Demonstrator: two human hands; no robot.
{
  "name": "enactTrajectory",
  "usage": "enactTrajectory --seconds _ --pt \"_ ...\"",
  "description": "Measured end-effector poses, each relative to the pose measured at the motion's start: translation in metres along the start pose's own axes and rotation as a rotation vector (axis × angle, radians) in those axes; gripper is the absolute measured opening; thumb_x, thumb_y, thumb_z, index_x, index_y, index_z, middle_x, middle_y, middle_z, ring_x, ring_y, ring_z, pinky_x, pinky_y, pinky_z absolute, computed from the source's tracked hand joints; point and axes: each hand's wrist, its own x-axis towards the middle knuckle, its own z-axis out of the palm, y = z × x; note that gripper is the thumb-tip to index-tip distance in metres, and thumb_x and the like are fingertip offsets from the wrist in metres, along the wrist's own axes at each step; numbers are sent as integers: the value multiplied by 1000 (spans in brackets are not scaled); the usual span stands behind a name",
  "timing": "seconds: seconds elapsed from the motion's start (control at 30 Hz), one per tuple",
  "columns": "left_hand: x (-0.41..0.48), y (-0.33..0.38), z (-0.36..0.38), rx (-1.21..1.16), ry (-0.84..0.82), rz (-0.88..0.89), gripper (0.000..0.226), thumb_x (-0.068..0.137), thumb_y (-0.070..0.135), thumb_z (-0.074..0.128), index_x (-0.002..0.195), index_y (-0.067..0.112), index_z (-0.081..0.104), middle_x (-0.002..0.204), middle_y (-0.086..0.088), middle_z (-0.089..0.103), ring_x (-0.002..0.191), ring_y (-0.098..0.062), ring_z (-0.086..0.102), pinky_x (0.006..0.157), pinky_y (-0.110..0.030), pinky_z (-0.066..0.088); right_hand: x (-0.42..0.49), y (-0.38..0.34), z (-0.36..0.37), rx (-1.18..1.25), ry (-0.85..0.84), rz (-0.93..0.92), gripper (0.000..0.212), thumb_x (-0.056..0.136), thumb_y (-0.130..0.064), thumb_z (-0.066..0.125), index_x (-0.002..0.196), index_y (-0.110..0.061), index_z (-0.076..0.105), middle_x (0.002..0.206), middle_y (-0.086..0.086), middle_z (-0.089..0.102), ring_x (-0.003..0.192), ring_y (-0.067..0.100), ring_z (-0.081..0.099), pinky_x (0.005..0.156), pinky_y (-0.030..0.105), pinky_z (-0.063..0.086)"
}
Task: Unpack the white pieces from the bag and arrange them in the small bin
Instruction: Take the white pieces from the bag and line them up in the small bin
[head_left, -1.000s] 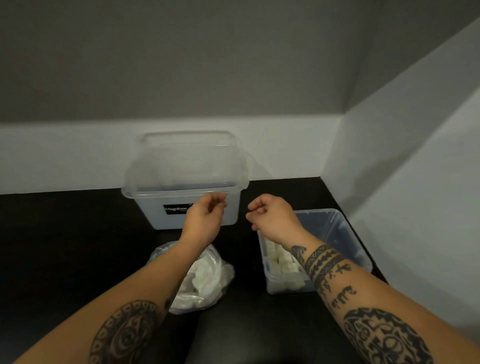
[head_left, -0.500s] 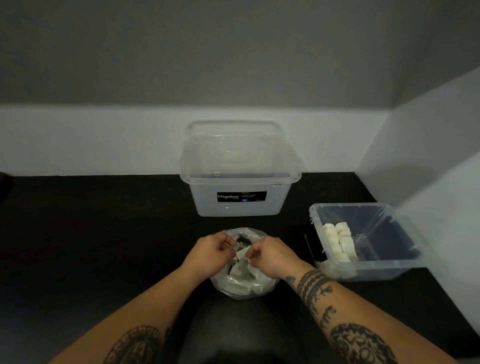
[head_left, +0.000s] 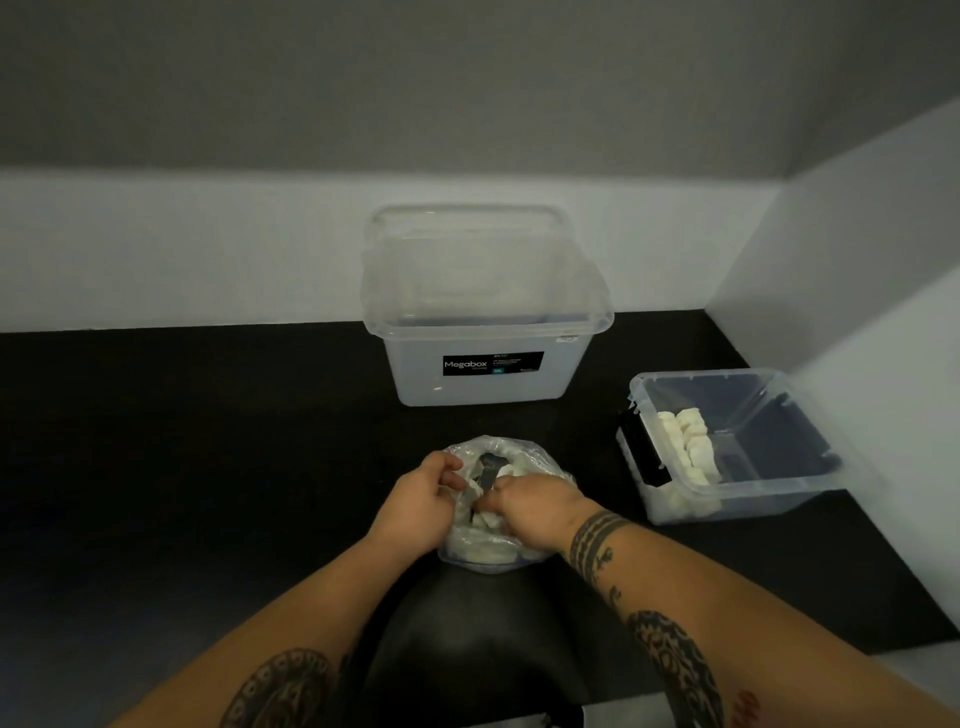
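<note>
Two hands spread a clear crumpled plastic bag (head_left: 524, 457) of white pieces (head_left: 485, 553) on the black table (head_left: 208, 441): left hand (head_left: 415, 501) pinched one rim, right hand (head_left: 535, 506) the opposite. Further pieces (head_left: 688, 441) lay in the small clear bin (head_left: 753, 501), right.

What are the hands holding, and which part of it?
The left hand grips the clear bag at the left edge of its mouth. The right hand curls its fingers into the opening; what they pinch cannot be told.

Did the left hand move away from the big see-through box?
Yes. The left hand came back toward the person, away from the large clear plastic Megabox bin, and now grips the clear plastic bag.
</note>
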Motion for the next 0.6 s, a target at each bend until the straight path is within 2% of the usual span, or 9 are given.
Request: enactTrajectory --seconds 0.17,0.27,0.37,0.4,0.47,0.53,0.6 --pt "4 -1 -1 -21 -11 2 42 96 0 52 126 29 55 115 8 65 105 -9 62 95 -33 54 2 7 1 155 55 57 40 98 -25 59 138 -31 56 131 1 59 114 22 60 94 38 52" --pt "7 0 -4 -127 21 -9 36 97 -1 48 117 28 60 112 4 68 99 -14 67 94 -37 56 -2 15 -6 535 186 147 35 94 -29 67 129 -28 62 120 -2 64 105 16 63 86 32 54" --pt "8 9 -9 -323 78 -33 28 101 5 48 109 27 64 108 1 72 95 -19 69 87 -37 57 -8 19 -11 1018 351 196 18 92 -27 73 108 -19 71 102 5 72 93 22 71 85 40 60" --pt "7 14 -11 -405 79 -42 25 102 8 49 110 25 65 109 0 73 96 -20 69 83 -35 57 -11 20 -13 1204 389 201 16 92 -25 73 106 -17 71 99 6 74 89 22 73 80 40 62" --pt "6 21 -13 -594 12 -48 19 104 15 53 115 21 67 111 -2 74 100 -23 71 82 -37 59 -17 19 -19 1592 384 201 16 95 -20 71 110 -13 70 89 3 73 66 12 69 58 30 57" --pt "4 27 -12 -722 -105 -30 20 103 21 59 120 20 69 112 -5 76 102 -25 73 87 -42 61 -21 17 -21 1739 376 220 17 97 -20 68 111 -12 70 85 0 70 56 5 58 49 21 46" --pt "3 31 -8 -728 -147 -3 20 101 20 63 120 19 70 107 -8 77 97 -24 74 85 -39 62 -21 15 -18 1695 376 249 18 97 -23 68 111 -12 70 86 0 70 59 5 57 48 19 42"
